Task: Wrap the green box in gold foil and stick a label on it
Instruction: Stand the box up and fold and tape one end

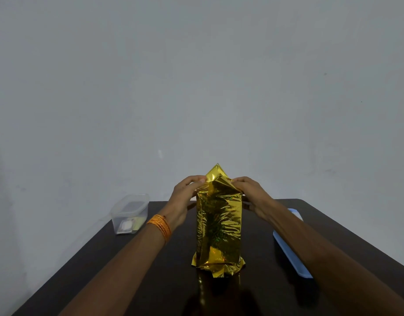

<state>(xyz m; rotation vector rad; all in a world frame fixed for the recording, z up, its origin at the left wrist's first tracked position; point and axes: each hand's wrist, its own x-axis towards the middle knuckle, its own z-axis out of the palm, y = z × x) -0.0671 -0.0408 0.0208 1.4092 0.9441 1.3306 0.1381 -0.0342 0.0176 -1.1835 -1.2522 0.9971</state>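
Observation:
A tall box stands upright in the middle of the dark table, fully covered in crinkled gold foil (219,226); none of the green box shows. Loose foil sticks up in a point at its top and flares out at its base. My left hand (185,197) grips the foil at the top left corner, fingers curled over the folded flap. My right hand (249,195) holds the top right corner, fingertips pinching the foil fold there. An orange thread band circles my left wrist. No label is visible on the foil.
A clear plastic container (130,213) with small items inside sits at the table's far left corner. A light blue tray (292,252) lies along the right side, partly under my right forearm. The dark table (151,281) ends at a plain grey wall.

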